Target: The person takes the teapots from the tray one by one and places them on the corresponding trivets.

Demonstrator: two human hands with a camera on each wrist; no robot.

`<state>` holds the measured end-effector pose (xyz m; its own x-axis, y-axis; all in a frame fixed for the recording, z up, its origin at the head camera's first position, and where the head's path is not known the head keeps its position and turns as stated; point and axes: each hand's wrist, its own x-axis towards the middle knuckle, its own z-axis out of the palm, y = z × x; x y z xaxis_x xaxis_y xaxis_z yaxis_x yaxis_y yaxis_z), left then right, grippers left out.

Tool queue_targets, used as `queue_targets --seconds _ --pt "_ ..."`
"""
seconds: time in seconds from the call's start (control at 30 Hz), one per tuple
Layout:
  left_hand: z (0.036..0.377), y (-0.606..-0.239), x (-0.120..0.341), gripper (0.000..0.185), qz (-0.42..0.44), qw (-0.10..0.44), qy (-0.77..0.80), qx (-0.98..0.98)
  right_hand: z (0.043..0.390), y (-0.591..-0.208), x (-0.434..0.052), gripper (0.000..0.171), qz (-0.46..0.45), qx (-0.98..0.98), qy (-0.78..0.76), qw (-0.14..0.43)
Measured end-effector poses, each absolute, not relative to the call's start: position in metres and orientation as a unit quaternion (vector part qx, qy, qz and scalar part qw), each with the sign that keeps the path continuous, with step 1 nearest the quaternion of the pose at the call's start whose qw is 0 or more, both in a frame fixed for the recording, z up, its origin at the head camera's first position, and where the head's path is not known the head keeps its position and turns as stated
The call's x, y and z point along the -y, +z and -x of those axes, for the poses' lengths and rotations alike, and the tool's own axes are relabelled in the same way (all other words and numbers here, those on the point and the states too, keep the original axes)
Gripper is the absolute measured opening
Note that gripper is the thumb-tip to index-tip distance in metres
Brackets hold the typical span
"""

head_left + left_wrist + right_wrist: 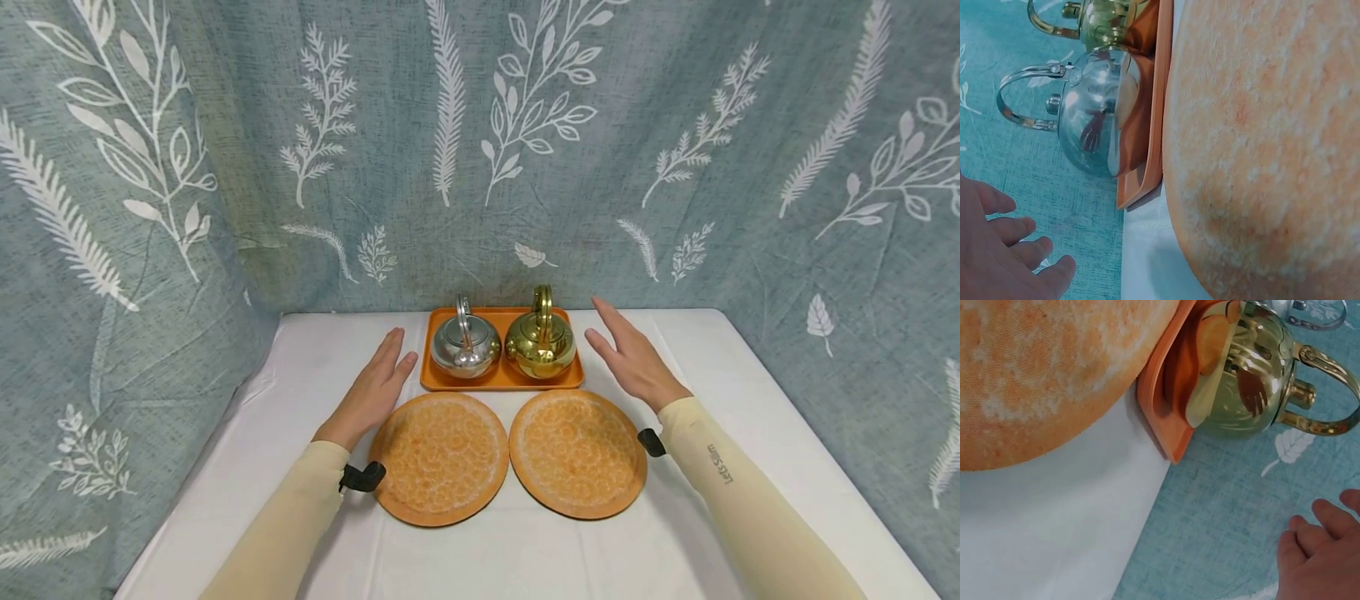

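Observation:
A silver teapot [467, 348] and a gold teapot [540, 346] stand side by side on an orange tray [501, 382], handles upright. In front of the tray lie two round mats [441, 458] [577, 454] with a bread-like print. My left hand [372, 387], fingers extended, is left of the tray near the left mat and holds nothing. On the other side my right hand [633, 358] reaches out beside the gold teapot, also with nothing in it. Each wrist view shows the nearer teapot, the silver one [1094, 112] and the gold one [1247, 375], apart from the fingers.
A white cloth [517, 554] covers the table. Behind it and at both sides hangs a blue-green curtain [405, 150] with white leaf patterns. The tray stands near the table's back edge.

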<state>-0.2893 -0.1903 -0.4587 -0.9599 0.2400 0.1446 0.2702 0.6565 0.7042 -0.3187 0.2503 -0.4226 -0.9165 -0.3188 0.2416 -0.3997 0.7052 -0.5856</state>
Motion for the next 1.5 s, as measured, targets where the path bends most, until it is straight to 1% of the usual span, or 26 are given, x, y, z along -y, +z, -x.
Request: queue_targets --seconds 1.03,1.5 --pt "0.288 -0.464 0.186 0.081 0.136 0.012 -0.406 0.904 0.317 -0.431 -0.247 0.074 -0.195 0.918 0.340 0.067" --pt "0.289 -0.456 0.186 0.078 0.135 0.014 -0.413 0.901 0.317 -0.421 -0.242 0.074 -0.198 0.915 0.345 0.070"
